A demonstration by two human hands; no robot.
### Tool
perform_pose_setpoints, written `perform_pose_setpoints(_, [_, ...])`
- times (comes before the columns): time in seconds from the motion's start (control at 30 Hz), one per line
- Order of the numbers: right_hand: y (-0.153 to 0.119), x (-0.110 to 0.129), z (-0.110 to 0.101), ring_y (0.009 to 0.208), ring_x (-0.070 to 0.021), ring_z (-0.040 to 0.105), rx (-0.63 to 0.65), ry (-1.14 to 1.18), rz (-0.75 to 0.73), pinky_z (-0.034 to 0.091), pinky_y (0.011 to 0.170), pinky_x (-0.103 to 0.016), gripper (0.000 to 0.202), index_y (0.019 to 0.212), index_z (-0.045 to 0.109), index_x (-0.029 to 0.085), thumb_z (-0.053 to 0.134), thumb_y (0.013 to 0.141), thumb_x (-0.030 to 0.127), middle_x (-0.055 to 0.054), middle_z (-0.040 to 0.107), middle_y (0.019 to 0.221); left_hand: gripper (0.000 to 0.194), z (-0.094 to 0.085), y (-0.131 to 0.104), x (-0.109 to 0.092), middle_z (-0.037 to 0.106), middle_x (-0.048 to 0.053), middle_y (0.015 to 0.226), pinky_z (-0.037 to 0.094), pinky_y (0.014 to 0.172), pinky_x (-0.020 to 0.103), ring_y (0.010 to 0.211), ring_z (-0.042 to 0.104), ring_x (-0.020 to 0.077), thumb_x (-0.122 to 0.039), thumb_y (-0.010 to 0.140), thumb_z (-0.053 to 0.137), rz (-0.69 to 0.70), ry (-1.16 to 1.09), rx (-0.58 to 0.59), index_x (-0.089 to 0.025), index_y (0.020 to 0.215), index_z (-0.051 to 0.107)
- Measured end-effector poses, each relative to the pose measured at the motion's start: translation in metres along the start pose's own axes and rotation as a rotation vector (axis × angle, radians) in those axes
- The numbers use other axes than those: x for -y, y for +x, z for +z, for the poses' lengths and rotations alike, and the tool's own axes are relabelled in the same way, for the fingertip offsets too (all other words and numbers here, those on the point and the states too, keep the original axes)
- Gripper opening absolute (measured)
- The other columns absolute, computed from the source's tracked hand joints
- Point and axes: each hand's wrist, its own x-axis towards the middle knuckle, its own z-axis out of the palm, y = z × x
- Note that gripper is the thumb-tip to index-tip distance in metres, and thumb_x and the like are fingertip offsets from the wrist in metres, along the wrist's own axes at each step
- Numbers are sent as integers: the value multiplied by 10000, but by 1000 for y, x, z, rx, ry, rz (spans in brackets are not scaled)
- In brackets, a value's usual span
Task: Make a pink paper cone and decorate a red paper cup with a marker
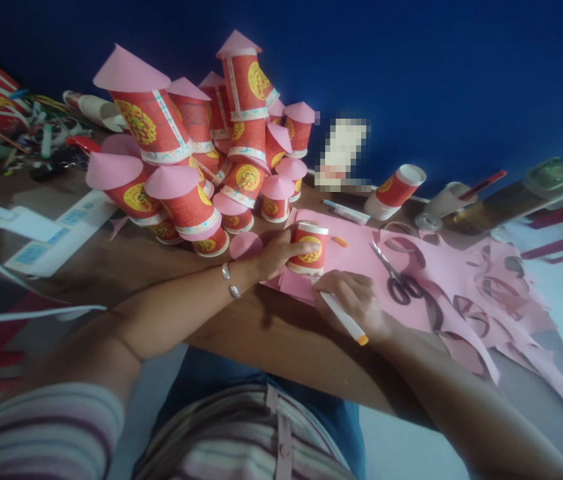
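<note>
My left hand (281, 255) is wrapped round a red paper cup (310, 233) with a yellow emblem and white rims, which stands upright over pink paper sheets (301, 287). Close to the cup's lower right, my right hand (351, 300) grips a white marker (344, 319) with an orange end pointing toward me. The marker's tip is hidden by the fingers. An orange cap (340, 241) lies on the pink paper just beyond the cup. Dark-handled scissors (398, 277) rest on the paper right of my right hand.
Several red cups with pink cone tops (176, 193) are stacked at the left and centre. A white power strip (61, 233) lies at the left. Pink paper scraps (501, 287) spread rightward. Behind them are stacked cups (396, 191) and a metal-topped bottle (526, 193).
</note>
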Motion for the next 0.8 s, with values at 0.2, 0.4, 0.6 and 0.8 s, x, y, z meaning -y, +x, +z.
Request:
perform_pose_setpoints(0.2, [0,0,0,626,-130,675,-7,-1,2,504,575,-242,135,1010,579,190,626,951,79,-12,712,786,379,0,1,1,707,15,805,563,695,262,707,658,133,-342,752,857,13,-14,19,-146,1005,653])
perform_pose_setpoints(0.4, [1,0,0,624,-124,664,5,-3,5,495,574,-238,141,1012,573,202,608,953,79,-4,711,784,410,-1,0,1,711,14,818,564,721,280,741,671,147,-347,746,856,-12,0,-7,-142,1029,641])
perform_pose_setpoints(0.6, [1,0,-1,639,-124,665,17,-5,-7,495,578,-243,128,1018,558,200,596,975,86,-4,701,779,438,0,0,1,711,18,840,546,702,269,746,665,148,-333,742,864,-19,-4,-22,-143,1068,640])
perform_pose_setpoints(0.8, [2,1,-2,621,-123,640,23,-24,-18,474,564,-251,122,999,567,189,600,968,76,-6,692,770,346,0,0,0,698,28,837,540,691,276,738,653,151,-326,783,836,-5,-15,26,-132,999,648])
